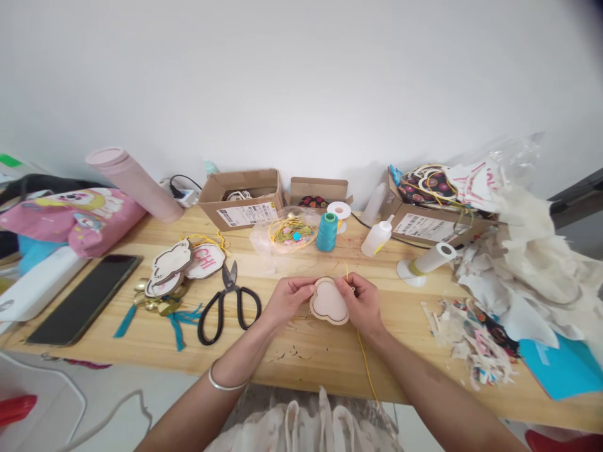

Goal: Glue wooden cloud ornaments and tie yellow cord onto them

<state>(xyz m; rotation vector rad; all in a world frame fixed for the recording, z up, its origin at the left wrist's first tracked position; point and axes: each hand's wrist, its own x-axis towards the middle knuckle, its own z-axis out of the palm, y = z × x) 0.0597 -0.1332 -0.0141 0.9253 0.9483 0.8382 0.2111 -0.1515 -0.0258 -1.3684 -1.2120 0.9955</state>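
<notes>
Between both hands, over the front of the table, is a cloud-shaped wooden piece (331, 303) with a pale inner panel. My left hand (291, 299) pinches its left edge between thumb and fingers. On the opposite side my right hand (362, 304) grips the piece near its top right. A yellow cord (363, 359) runs by the right hand, with a short end above and a long part hanging over the table edge. Black-handled scissors (230, 301) lie partly open to the left, apart from the left hand. The fingers behind the piece are hidden.
Finished-looking pendants (172, 267) with teal tassels and a phone (85, 300) lie left. Behind stand cardboard boxes (240, 210), a teal thread spool (326, 232) and a white squeeze bottle (378, 236). Fabric scraps (475, 342) and crumpled cloth (527, 270) cover the right side.
</notes>
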